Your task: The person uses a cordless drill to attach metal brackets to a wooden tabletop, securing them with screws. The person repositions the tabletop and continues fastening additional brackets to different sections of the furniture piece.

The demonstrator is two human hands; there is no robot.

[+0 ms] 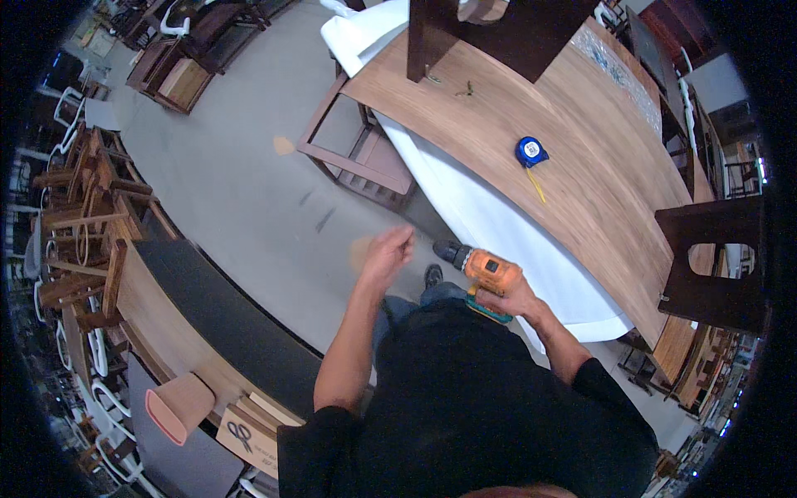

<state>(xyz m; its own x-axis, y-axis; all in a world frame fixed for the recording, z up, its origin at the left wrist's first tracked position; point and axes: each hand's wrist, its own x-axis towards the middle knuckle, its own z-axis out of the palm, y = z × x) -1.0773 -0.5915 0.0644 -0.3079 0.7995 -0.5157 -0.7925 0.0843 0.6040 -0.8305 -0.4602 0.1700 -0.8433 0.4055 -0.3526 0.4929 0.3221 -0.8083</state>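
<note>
My right hand (507, 297) grips an orange cordless drill (492, 271) with a black chuck, pointing left, in front of my body. My left hand (387, 255) is raised to the left of the drill's chuck, fingers curled; whether it holds something small cannot be told. Beyond them stands a long wooden tabletop (560, 180). On it lie a blue tape measure (529, 151) with a yellow strap and a small pile of hardware (466, 90), too small to make out. A dark wooden panel (498, 37) with a cutout rises at the far end, a similar panel (710, 267) at the right.
White sheeting (498, 211) hangs below the table's near edge. A wooden frame with slats (367, 162) stands beside it on the floor. Behind to the left, a bench holds a black mat (224, 311), a pink-rimmed bin (180, 404) and scissors (239, 436) on cardboard. Stacked wooden chairs (87, 230) stand far left.
</note>
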